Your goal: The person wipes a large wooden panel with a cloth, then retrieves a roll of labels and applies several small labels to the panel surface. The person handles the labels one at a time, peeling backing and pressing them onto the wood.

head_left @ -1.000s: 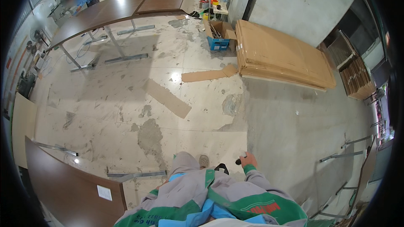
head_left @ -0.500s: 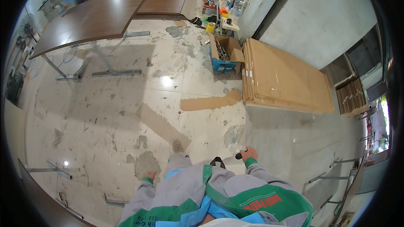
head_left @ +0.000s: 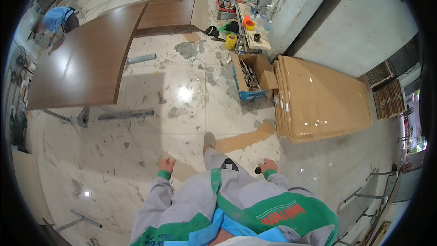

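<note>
My right hand (head_left: 270, 165) is closed around a small thing with a black end (head_left: 258, 170) and a pale or clear part. Its kind is too small to make out. On the other side, my left hand (head_left: 167, 164) hangs loosely beside my body, its fingers partly curled and apart, holding nothing I can see. Below both hands is a stained, pale tiled floor (head_left: 136, 164). One shoe (head_left: 209, 139) is stepping by a torn cardboard strip (head_left: 239, 143).
A brown wooden panel (head_left: 86, 59) rests on metal legs at the left, with a person (head_left: 59, 18) in blue bending beside it. Stacked flat cardboard packs (head_left: 323, 100) lean at the right, near an open box (head_left: 268, 77) of metal parts and a cluttered bench (head_left: 259, 41).
I have walked forward, so the panel, box and cardboard packs appear nearer. My left hand has swung forward. The right hand keeps its black-ended thing.
</note>
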Action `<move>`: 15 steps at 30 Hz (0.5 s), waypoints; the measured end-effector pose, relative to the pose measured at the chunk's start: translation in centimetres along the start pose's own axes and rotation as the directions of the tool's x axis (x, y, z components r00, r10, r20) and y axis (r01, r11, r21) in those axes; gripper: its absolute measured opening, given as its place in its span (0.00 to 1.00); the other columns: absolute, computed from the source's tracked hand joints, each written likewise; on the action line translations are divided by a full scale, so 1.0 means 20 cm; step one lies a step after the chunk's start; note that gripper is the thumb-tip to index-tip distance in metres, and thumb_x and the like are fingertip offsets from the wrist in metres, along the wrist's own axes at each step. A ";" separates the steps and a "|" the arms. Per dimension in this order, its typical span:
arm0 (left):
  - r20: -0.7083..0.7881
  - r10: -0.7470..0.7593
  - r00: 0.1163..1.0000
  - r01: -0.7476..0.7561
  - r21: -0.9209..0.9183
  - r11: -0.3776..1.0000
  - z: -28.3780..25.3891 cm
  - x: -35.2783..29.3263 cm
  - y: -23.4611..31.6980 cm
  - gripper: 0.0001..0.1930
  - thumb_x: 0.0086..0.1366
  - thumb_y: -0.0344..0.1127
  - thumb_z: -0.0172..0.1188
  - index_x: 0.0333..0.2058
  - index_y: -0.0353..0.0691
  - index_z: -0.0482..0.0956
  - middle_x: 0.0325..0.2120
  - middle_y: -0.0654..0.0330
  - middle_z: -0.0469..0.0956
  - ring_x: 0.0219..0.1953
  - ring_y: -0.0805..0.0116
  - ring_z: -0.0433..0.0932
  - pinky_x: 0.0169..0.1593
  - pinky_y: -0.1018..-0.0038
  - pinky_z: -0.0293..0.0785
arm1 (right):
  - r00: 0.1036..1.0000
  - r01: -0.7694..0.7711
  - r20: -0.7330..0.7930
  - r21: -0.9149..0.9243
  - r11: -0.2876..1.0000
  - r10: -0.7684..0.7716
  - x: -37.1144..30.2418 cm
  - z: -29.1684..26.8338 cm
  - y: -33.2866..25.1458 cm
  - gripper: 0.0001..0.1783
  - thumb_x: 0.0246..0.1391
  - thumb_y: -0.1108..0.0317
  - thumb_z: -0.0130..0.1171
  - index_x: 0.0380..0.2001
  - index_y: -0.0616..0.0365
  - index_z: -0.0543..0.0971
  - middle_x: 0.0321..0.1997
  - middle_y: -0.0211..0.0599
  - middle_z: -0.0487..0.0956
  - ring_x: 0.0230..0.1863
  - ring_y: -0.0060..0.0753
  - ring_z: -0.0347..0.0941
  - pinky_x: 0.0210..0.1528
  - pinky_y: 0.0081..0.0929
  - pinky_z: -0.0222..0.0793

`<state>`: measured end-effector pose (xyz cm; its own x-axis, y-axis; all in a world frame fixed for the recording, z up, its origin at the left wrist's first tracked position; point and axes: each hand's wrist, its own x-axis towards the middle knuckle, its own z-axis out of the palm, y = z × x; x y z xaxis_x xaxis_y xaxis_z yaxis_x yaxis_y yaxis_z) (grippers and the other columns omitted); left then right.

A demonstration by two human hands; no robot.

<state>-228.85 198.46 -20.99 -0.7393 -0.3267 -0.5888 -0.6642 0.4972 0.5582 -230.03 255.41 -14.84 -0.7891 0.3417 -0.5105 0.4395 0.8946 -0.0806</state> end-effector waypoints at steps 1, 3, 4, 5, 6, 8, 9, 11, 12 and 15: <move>0.022 -0.123 0.992 0.122 0.065 0.990 -0.03 0.04 -0.04 0.37 0.62 0.59 0.63 0.60 0.33 0.76 0.56 0.43 0.78 0.58 0.47 0.77 0.62 0.59 0.71 | 0.998 0.055 -0.025 -0.005 0.999 -0.055 0.19 -0.09 -0.14 0.29 0.54 0.45 0.59 0.54 0.49 0.80 0.54 0.46 0.80 0.57 0.48 0.75 0.60 0.46 0.72; 0.266 -0.146 0.953 0.024 0.415 0.910 -0.14 0.12 -0.13 0.41 0.61 0.63 0.61 0.61 0.32 0.75 0.56 0.41 0.78 0.60 0.44 0.75 0.64 0.57 0.69 | 0.995 0.094 0.010 0.042 0.995 -0.095 0.47 -0.22 -0.40 0.28 0.54 0.45 0.58 0.54 0.49 0.80 0.54 0.46 0.80 0.57 0.48 0.75 0.59 0.46 0.72; 0.258 -0.182 0.949 0.096 0.313 0.945 -0.18 0.14 -0.16 0.39 0.62 0.63 0.60 0.59 0.32 0.76 0.55 0.42 0.79 0.59 0.44 0.76 0.63 0.56 0.70 | 0.994 0.094 0.047 0.073 0.993 -0.097 0.67 -0.33 -0.56 0.28 0.55 0.46 0.58 0.54 0.48 0.79 0.54 0.46 0.81 0.57 0.48 0.75 0.59 0.47 0.72; 0.274 -0.353 0.895 0.278 0.276 0.920 -0.23 0.16 -0.17 0.38 0.63 0.62 0.59 0.58 0.32 0.78 0.53 0.42 0.80 0.58 0.44 0.77 0.62 0.55 0.71 | 0.992 0.122 0.011 0.073 0.990 -0.123 0.82 -0.41 -0.71 0.28 0.55 0.46 0.58 0.55 0.48 0.79 0.53 0.46 0.81 0.57 0.49 0.75 0.59 0.46 0.72; 0.295 -0.328 0.897 0.260 0.247 0.934 -0.27 0.19 -0.16 0.37 0.63 0.62 0.58 0.57 0.33 0.78 0.53 0.42 0.80 0.57 0.43 0.77 0.62 0.55 0.71 | 0.988 0.154 -0.031 0.060 0.986 -0.153 0.96 -0.50 -0.86 0.28 0.56 0.47 0.59 0.56 0.47 0.79 0.53 0.46 0.81 0.57 0.49 0.75 0.59 0.46 0.71; 0.318 -0.366 0.875 0.291 0.260 0.921 -0.34 0.33 -0.07 0.35 0.63 0.61 0.58 0.56 0.34 0.79 0.52 0.42 0.80 0.56 0.43 0.78 0.61 0.56 0.72 | 0.972 0.205 -0.135 0.095 0.974 -0.191 1.27 -0.72 -1.17 0.28 0.53 0.47 0.61 0.54 0.46 0.79 0.56 0.46 0.80 0.56 0.52 0.75 0.57 0.47 0.72; 0.328 -0.376 0.867 0.299 0.263 0.918 -0.37 0.43 -0.01 0.34 0.63 0.60 0.57 0.55 0.35 0.80 0.52 0.42 0.81 0.56 0.43 0.78 0.60 0.56 0.72 | 0.973 0.204 -0.131 0.091 0.975 -0.192 1.42 -0.83 -1.33 0.28 0.53 0.47 0.61 0.55 0.47 0.79 0.56 0.46 0.80 0.57 0.52 0.75 0.58 0.47 0.71; 0.344 -0.373 0.862 0.289 0.271 0.918 -0.42 0.69 0.16 0.33 0.64 0.60 0.57 0.54 0.36 0.81 0.51 0.42 0.81 0.54 0.43 0.78 0.59 0.56 0.73 | 0.970 0.211 -0.145 0.110 0.971 -0.194 1.72 -1.06 -1.64 0.29 0.53 0.47 0.62 0.56 0.47 0.79 0.57 0.46 0.79 0.58 0.52 0.75 0.59 0.47 0.71; 0.352 -0.363 0.863 0.276 0.274 0.921 -0.44 0.85 0.25 0.32 0.64 0.59 0.56 0.54 0.37 0.81 0.51 0.42 0.81 0.54 0.43 0.79 0.59 0.56 0.73 | 0.962 0.235 -0.176 0.133 0.963 -0.210 1.86 -1.17 -1.80 0.29 0.54 0.47 0.62 0.56 0.46 0.79 0.57 0.46 0.79 0.58 0.52 0.74 0.59 0.47 0.71; 0.368 -0.293 0.883 0.188 0.295 0.937 -0.51 1.45 0.54 0.29 0.65 0.58 0.55 0.52 0.39 0.83 0.49 0.43 0.82 0.52 0.43 0.79 0.57 0.56 0.74 | 0.939 0.275 -0.254 0.142 0.951 -0.234 2.30 -1.51 -2.26 0.29 0.55 0.46 0.63 0.57 0.46 0.78 0.57 0.46 0.79 0.58 0.52 0.74 0.59 0.46 0.71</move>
<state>-258.53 186.17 -26.16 -0.4172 -0.1385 -0.8982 -0.7289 0.6413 0.2397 -299.17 239.32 -8.88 -0.9522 0.1848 -0.2432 0.2618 0.9038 -0.3384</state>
